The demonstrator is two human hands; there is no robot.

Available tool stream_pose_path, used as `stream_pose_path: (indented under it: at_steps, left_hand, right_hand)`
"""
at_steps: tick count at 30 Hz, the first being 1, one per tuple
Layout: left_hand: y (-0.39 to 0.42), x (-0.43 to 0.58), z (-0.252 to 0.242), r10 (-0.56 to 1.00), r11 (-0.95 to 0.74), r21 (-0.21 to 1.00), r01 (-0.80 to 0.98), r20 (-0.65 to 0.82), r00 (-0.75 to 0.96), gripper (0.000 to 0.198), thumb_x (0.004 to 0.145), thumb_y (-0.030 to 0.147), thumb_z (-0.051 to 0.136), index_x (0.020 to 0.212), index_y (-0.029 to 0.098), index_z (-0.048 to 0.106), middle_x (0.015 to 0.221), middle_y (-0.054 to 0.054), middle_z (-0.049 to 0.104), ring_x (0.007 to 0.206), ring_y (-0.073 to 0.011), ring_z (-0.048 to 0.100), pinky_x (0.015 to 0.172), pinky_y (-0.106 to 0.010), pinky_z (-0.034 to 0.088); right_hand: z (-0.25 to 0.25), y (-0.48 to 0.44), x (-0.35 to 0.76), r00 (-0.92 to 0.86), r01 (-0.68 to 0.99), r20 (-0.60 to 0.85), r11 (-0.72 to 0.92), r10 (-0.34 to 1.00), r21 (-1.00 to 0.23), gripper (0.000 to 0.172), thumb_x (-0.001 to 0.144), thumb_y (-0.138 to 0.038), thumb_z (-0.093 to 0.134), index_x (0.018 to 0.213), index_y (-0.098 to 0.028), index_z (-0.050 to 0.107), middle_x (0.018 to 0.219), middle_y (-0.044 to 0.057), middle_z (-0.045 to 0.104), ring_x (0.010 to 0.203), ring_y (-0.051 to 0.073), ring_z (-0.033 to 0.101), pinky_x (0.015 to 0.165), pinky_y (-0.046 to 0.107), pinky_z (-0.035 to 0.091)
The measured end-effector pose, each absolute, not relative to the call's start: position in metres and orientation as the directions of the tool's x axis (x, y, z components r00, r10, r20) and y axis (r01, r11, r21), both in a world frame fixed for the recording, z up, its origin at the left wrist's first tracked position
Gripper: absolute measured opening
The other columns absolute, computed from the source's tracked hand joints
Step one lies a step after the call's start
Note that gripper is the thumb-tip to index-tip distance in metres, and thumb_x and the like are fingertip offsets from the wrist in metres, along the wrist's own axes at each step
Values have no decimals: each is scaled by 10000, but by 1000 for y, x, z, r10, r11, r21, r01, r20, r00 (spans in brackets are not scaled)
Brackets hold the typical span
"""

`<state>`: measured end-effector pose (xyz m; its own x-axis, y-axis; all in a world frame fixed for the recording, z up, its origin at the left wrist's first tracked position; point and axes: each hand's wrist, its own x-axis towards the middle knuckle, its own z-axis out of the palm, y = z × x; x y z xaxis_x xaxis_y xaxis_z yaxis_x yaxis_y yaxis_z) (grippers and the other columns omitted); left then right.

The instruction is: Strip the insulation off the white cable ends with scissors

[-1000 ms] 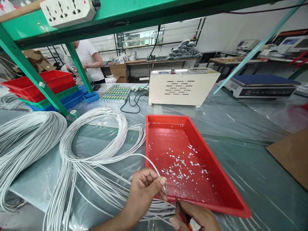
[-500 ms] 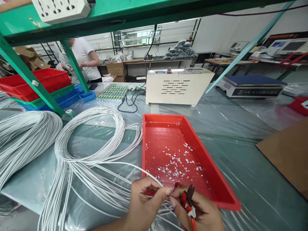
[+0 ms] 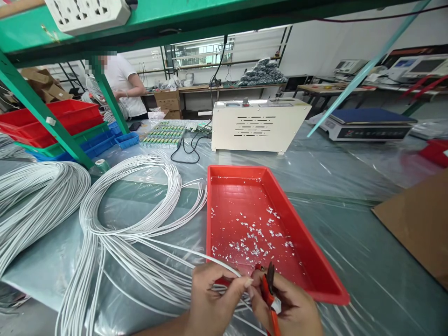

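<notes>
My left hand (image 3: 217, 296) pinches a white cable (image 3: 206, 256) near its end, over the near edge of a red tray (image 3: 209, 210). The cable runs back to a large coil of white cable (image 3: 140, 228) on the left. My right hand (image 3: 289, 305) is closed around orange-handled pliers (image 3: 272, 298), their dark jaws pointing up and away. Its thumb and forefinger meet at the cable's tip, close against the left fingertips; the tip itself is hidden. Small silvery scraps (image 3: 255, 238) lie scattered in the tray.
A second cable coil (image 3: 38, 200) lies far left beside stacked bins (image 3: 63, 121). Behind the tray stand a cream metal machine (image 3: 259, 128) and circuit boards (image 3: 164, 135). A scale (image 3: 367, 125) and cardboard (image 3: 420, 224) are on the right. Another person (image 3: 124, 86) stands at the back left.
The pliers have turned slightly in my right hand, their jaws shifting a little left and up. Both hands stay close together at the cable end.
</notes>
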<state>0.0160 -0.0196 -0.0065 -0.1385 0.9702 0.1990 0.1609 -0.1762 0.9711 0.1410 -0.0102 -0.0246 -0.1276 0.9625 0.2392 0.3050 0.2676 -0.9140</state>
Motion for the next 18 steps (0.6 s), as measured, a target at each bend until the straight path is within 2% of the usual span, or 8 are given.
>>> stream_pose_path:
  at_steps: [8,13,18]
  left_hand:
    - [-18,19,-4,985,-55,997,62,64,-158,191,702,217,622,531,138,593,526,-41,643,508,-150,580,512,-230,450]
    - [-16,20,-5,988,11,995,-104,-27,-154,174,689,229,636,555,131,582,532,-33,645,499,-136,579,494,-209,449]
    - [-16,20,-6,991,-9,990,-144,-10,-133,164,702,211,627,567,128,581,544,-36,651,511,-137,586,508,-211,452]
  right_hand:
    - [-18,-13,139,-142,396,445,462,884,-793,61,648,-143,529,605,-187,522,476,-40,482,383,88,447,388,172,386]
    - [-15,-13,137,-5,308,316,302,949,-902,89,669,-218,560,589,-190,533,490,-30,505,403,98,463,414,179,404]
    - [-15,-12,136,14,241,239,229,971,-943,139,660,-268,591,563,-184,538,491,-20,507,407,99,460,411,174,411]
